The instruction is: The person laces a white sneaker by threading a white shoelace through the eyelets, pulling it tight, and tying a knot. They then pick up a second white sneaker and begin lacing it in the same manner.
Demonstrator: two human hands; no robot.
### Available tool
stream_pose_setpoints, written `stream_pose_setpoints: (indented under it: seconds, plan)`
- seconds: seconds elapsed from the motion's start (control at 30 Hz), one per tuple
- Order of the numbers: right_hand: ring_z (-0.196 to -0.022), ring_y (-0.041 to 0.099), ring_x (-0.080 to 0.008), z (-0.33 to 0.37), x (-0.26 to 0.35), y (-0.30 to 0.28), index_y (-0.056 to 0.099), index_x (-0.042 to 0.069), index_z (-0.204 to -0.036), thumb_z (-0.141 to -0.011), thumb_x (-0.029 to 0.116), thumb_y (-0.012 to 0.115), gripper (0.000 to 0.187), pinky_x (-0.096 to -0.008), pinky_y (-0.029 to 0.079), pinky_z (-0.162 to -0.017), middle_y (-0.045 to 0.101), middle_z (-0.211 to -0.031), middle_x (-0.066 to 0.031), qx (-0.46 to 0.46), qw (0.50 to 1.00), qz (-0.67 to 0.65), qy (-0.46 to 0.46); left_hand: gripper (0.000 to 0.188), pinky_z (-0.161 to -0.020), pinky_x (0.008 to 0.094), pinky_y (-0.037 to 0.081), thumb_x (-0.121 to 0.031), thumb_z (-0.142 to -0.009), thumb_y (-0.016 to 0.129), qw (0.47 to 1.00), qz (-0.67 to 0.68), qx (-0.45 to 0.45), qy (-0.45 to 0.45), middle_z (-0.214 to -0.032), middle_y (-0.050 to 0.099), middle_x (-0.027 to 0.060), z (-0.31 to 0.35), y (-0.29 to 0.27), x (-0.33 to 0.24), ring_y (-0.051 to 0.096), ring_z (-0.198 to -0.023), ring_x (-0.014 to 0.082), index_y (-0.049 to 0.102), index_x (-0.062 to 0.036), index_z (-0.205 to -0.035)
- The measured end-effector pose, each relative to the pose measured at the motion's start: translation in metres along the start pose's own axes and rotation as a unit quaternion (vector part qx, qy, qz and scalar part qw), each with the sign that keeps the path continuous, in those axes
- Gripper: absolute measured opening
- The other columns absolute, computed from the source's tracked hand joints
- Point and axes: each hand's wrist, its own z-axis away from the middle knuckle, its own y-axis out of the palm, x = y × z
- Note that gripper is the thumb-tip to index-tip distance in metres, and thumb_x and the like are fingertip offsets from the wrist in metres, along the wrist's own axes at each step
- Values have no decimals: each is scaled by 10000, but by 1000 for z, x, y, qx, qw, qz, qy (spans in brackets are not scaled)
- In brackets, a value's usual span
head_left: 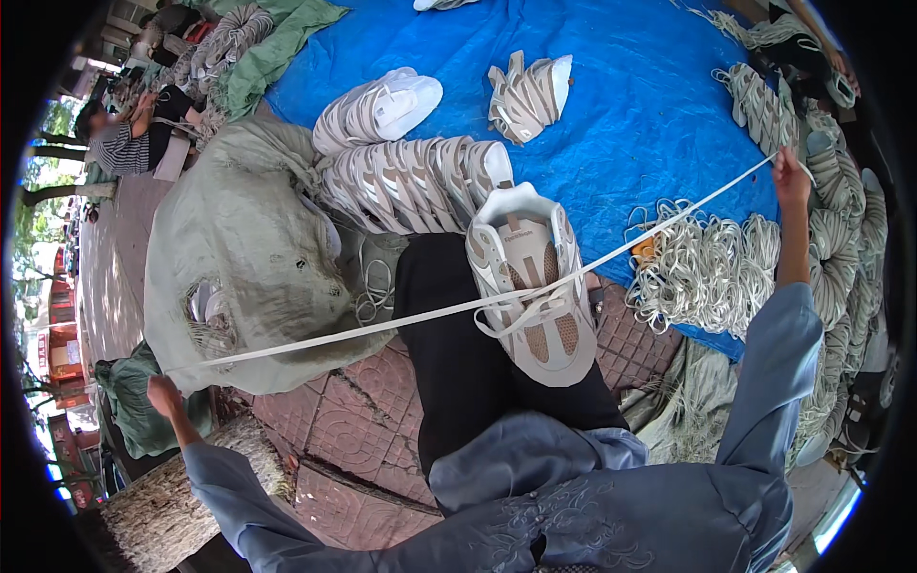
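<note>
- We locate the beige-and-white mesh shoe (551, 350) on the lap, on the black fabric trousers (441, 315); its rounded toe points toward the body and its open collar faces away.
- We observe the flat white shoelace (390, 325) drawn in a nearly straight line across the front of the shoe, with smaller loops bunched at the crossing.
- We note the right hand (790, 179), raised at the far right, with fingers pinched narrow on one end of the shoelace; a short tail hangs beside it.
- We note the left hand (164, 393), extended low at the far left, closed narrow at the other end of the shoelace; it shows small near the rim, so we cannot tell the exact finger placement.
- We identify the loose heap of white laces (702, 272) below the right hand, on the blue plastic tarpaulin (630, 105).
- We find the nested row of beige-and-white shoes (411, 181) beyond the lap, just beside the bulky grey-green woven sack (244, 248).
- We see the red patterned paving tiles (349, 458) beneath the sack.
</note>
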Motion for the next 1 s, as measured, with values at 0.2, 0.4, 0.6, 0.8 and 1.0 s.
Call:
stream_pose_setpoints:
  seconds: [0.2,0.4,0.6,0.8,1.0]
  plan:
    - [-778,602,-243,114,-31,158,572,131,-1058,-614,146,696,461,-323,477,-687,615,-886,-129,157,765,594,-195,452,-756,411,449,-49,-747,510,860,84,-22,502,-1020,527,177,174,5,-217,522,-903,350,430,-70,-1191]
    - [-930,514,-188,242,-62,262,632,101,-810,-525,179,712,306,-353,347,-854,575,-849,-30,462,659,393,-445,303,-861,375,385,-73,-669,600,546,350,60,759,-1024,532,91,431,-53,-333,475,-1053,243,558,-33,-966]
    - [-946,494,-165,258,-55,267,623,96,-729,-535,234,686,246,-358,351,-841,564,-793,-8,478,612,366,-513,173,-858,374,378,-151,-664,621,495,318,26,808,-857,533,58,439,-48,-344,490,-943,199,544,-45,-778]
    - [-856,498,-161,284,-65,286,622,112,-701,-541,218,690,204,-356,323,-868,535,-722,10,546,591,386,-451,147,-866,376,372,-157,-667,626,505,283,101,809,-840,532,45,417,-39,-309,476,-979,188,546,-57,-740]
    - [-811,505,-165,283,-63,286,632,123,-678,-518,156,691,173,-340,311,-863,529,-687,0,542,646,365,-394,326,-769,360,414,-201,-578,712,583,404,106,697,-831,535,68,439,-50,-283,505,-881,253,550,-52,-818]
